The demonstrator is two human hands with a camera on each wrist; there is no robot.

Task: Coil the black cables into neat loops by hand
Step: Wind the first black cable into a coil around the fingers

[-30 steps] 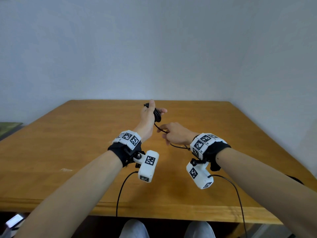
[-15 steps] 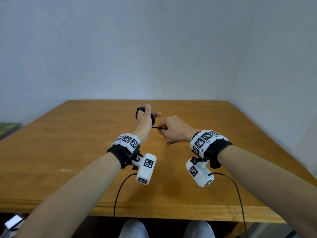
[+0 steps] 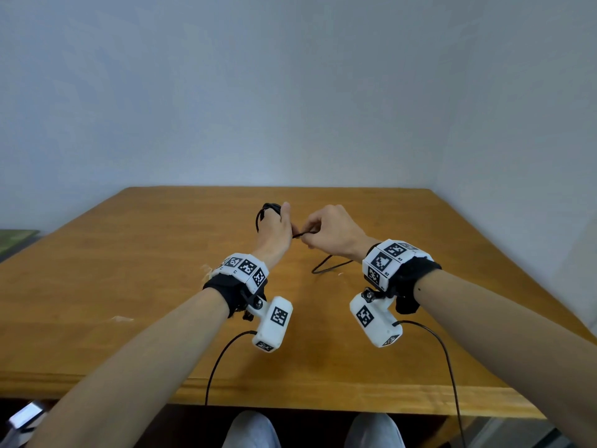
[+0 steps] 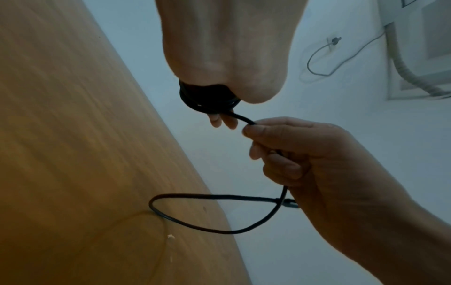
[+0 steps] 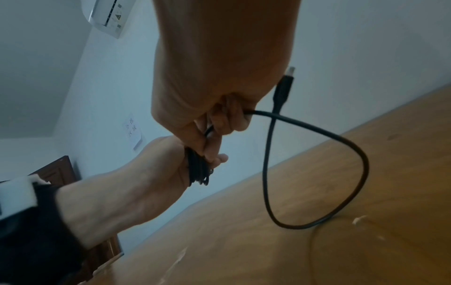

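Above the middle of the wooden table (image 3: pixel 129 286), my left hand (image 3: pixel 274 227) holds a coil of black cable (image 3: pixel 265 211) wound in several loops (image 4: pixel 207 102) (image 5: pixel 197 171). Just to its right, my right hand (image 3: pixel 326 234) pinches the same cable (image 4: pixel 244 120) between thumb and fingers, a short stretch away from the coil. From that hand the loose end hangs in one loop (image 5: pixel 341 173) that touches the table (image 3: pixel 323 268). Its USB plug (image 5: pixel 286 79) sticks up beside the right palm.
White marker-covered camera units hang from both wrists (image 3: pixel 273 321) (image 3: pixel 374 321), each trailing a thin black lead over the table's near edge. Grey walls close in behind and to the right. My knees (image 3: pixel 252 428) show below the table edge.
The right hand has slid up the cable and closed on it next to the coil. The left hand has turned, and the slack has shortened to one loop on the table.
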